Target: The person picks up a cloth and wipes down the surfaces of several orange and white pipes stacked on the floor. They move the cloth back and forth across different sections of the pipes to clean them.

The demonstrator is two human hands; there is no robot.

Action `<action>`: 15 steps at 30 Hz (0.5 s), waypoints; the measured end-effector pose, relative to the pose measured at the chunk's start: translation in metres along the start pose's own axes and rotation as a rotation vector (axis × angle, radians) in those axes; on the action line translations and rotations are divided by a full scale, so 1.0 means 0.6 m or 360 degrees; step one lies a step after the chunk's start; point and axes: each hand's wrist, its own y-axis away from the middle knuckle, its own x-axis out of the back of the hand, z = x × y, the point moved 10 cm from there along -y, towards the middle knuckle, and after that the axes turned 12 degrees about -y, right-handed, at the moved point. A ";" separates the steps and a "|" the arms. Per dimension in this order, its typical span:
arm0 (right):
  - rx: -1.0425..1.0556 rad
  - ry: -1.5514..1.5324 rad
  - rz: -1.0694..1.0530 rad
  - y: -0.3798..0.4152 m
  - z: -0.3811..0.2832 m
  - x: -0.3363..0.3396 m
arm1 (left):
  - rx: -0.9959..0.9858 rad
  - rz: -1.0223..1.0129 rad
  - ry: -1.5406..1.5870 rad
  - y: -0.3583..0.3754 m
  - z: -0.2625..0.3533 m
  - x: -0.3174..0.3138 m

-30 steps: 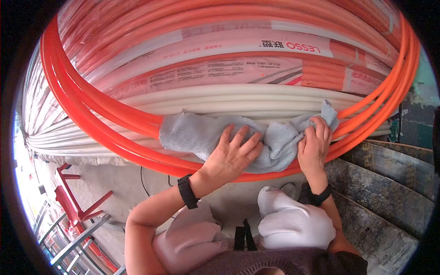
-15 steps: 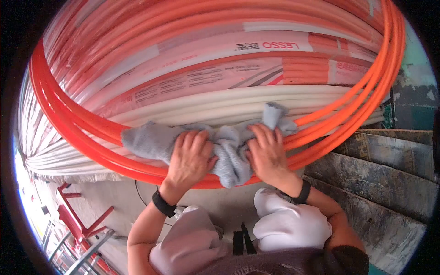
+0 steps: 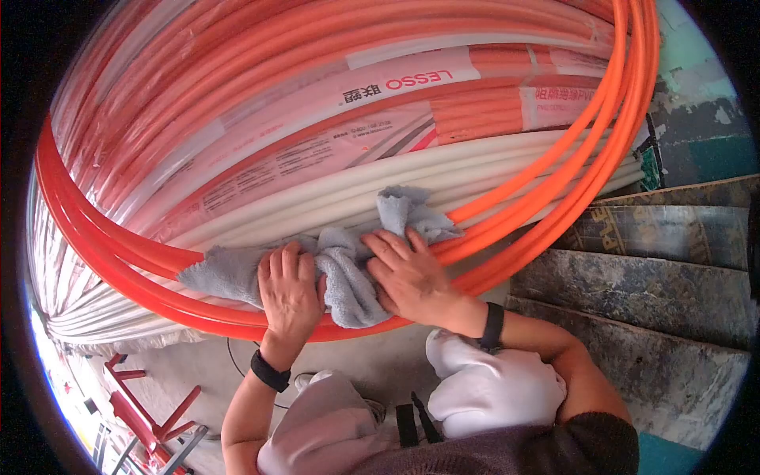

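Observation:
A grey cloth (image 3: pixel 344 273) is bunched over the front of a loop of bright orange tubing (image 3: pixel 546 194). My left hand (image 3: pixel 290 291) grips the cloth left of its middle, fingers curled over it and the tubing beneath. To its right, my right hand (image 3: pixel 408 273) has its fingers wrapped over the cloth near its raised end. A twisted fold of cloth hangs between the two hands. The tubing under the cloth is hidden.
Large wrapped coils of orange pipe (image 3: pixel 317 87) and white pipe (image 3: pixel 443 166) lie behind the loop. Worn dark boards (image 3: pixel 649 293) stand at the right. A red metal frame (image 3: pixel 134 412) is at the lower left, on the grey floor (image 3: pixel 364 360).
Both hands, the cloth and the front of the loop appear further left in the view. The background has shifted left too. Both hands remain on the cloth.

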 end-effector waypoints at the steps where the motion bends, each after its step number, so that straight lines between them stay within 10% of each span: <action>1: -0.0024 -0.0019 0.0021 0.007 0.012 0.011 | 0.0009 -0.0024 -0.0011 -0.002 0.008 0.000; 15: -0.0658 0.0661 0.0755 0.153 0.247 0.247 | -0.0599 -0.0138 0.0155 -0.081 0.261 -0.026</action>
